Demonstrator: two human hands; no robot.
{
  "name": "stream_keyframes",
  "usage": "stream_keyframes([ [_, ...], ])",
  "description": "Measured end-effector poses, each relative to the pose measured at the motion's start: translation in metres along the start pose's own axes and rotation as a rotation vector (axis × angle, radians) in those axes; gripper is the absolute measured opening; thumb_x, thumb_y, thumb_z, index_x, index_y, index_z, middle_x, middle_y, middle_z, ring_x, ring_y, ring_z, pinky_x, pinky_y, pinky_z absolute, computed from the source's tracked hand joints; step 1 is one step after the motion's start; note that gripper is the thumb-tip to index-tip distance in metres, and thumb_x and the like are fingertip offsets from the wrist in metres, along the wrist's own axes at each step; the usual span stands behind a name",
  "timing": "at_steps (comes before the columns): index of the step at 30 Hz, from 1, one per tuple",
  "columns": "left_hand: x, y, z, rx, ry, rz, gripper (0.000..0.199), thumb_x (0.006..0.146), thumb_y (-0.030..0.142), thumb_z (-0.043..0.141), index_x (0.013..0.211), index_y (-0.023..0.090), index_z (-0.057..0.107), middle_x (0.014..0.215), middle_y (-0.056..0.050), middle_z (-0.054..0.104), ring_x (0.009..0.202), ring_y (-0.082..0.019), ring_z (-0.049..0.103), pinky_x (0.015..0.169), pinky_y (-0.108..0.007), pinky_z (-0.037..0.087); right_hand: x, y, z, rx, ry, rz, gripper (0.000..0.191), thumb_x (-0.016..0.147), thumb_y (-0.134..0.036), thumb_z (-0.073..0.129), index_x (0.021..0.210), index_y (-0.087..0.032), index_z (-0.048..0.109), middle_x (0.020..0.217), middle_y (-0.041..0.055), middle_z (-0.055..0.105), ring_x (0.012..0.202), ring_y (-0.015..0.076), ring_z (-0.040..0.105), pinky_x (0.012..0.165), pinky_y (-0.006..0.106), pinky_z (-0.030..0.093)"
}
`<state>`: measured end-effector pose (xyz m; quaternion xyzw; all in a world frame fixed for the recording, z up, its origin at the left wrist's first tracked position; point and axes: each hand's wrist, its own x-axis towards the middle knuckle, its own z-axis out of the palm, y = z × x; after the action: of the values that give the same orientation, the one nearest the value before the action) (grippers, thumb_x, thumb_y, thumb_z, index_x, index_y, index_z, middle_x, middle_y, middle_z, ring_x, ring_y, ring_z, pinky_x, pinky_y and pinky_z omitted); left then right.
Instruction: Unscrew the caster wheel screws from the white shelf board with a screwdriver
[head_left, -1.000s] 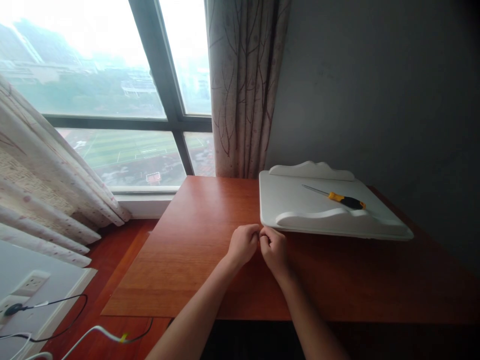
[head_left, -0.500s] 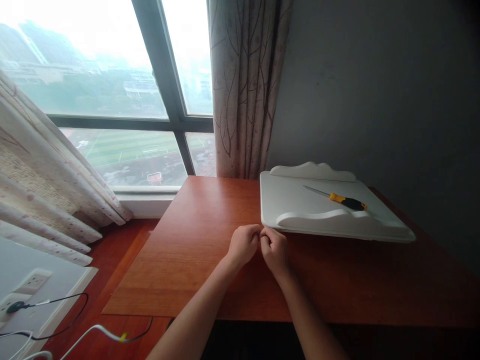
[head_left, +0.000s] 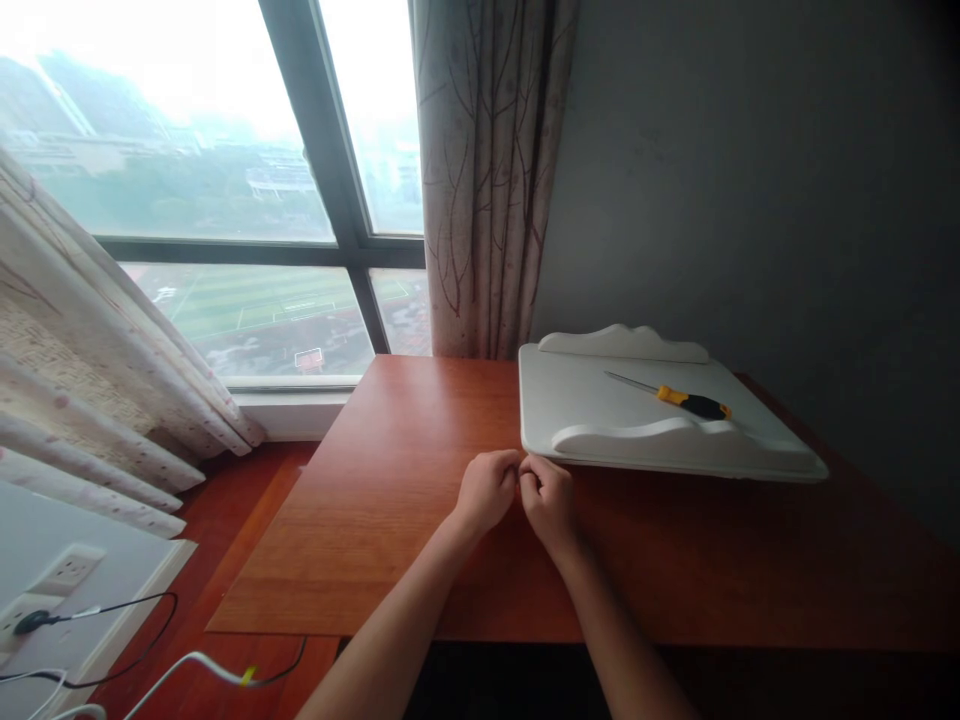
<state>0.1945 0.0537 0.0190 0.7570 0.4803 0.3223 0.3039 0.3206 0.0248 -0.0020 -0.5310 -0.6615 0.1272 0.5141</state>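
My left hand [head_left: 487,490] and my right hand [head_left: 547,497] meet above the brown wooden table [head_left: 405,500], fingers curled and knuckles almost touching. Both are closed; whatever may be between the fingertips is hidden. Just beyond my right hand is the front left corner of a white board [head_left: 577,390] with two wavy raised edges, which lies on the table. On the board rests a screwdriver [head_left: 694,402] with a yellow and black handle, its metal shaft pointing left.
A window [head_left: 247,240] and patterned curtains [head_left: 487,180] stand behind and to the left. A grey wall [head_left: 735,180] rises behind the board. At lower left, a wall socket [head_left: 71,570] has a black plug [head_left: 31,621], and cables trail over the red-brown floor.
The view has shifted very slightly. My hands keep the same closed pose together, and the board and screwdriver lie as before.
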Motion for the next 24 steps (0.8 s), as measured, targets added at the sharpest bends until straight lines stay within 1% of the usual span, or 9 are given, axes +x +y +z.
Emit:
stream_keyframes([
  [7, 0.0000, -0.0007, 0.0000, 0.010, 0.004, 0.000, 0.022, 0.077, 0.008, 0.044, 0.058, 0.017, 0.050, 0.060, 0.001, 0.050, 0.060, -0.014, 0.039, 0.059, -0.026, 0.025, 0.0000, 0.0000, 0.0006, 0.000, -0.006, -0.005, 0.022, 0.082, -0.014, 0.041, 0.063, -0.023, 0.048, 0.061, -0.0006, 0.053, 0.057, 0.0153, 0.047, 0.059, 0.029, 0.032],
  [12, 0.0000, -0.0017, 0.0003, 0.011, 0.001, -0.003, 0.021, 0.076, 0.009, 0.043, 0.059, 0.017, 0.051, 0.059, 0.001, 0.049, 0.060, -0.014, 0.040, 0.059, -0.026, 0.026, 0.0001, 0.0006, 0.0010, 0.000, 0.000, -0.009, 0.022, 0.081, -0.014, 0.040, 0.063, -0.023, 0.048, 0.061, -0.0005, 0.054, 0.058, 0.0154, 0.048, 0.060, 0.029, 0.033],
  [19, 0.0001, -0.0019, 0.0003, 0.007, -0.004, -0.009, 0.021, 0.077, 0.010, 0.044, 0.058, 0.018, 0.048, 0.059, 0.001, 0.047, 0.061, -0.014, 0.040, 0.060, -0.026, 0.026, -0.0002, 0.0018, 0.0015, -0.005, -0.005, -0.012, 0.022, 0.081, -0.013, 0.041, 0.063, -0.023, 0.049, 0.062, -0.0002, 0.055, 0.059, 0.0157, 0.049, 0.061, 0.029, 0.034],
  [24, -0.0001, -0.0018, 0.0003, 0.014, -0.010, -0.019, 0.022, 0.078, 0.010, 0.044, 0.058, 0.018, 0.050, 0.059, 0.001, 0.048, 0.061, -0.014, 0.041, 0.060, -0.026, 0.027, -0.0008, 0.0018, 0.0011, -0.008, -0.010, -0.007, 0.022, 0.081, -0.013, 0.041, 0.063, -0.023, 0.049, 0.062, -0.0003, 0.055, 0.058, 0.0157, 0.049, 0.061, 0.028, 0.034],
])
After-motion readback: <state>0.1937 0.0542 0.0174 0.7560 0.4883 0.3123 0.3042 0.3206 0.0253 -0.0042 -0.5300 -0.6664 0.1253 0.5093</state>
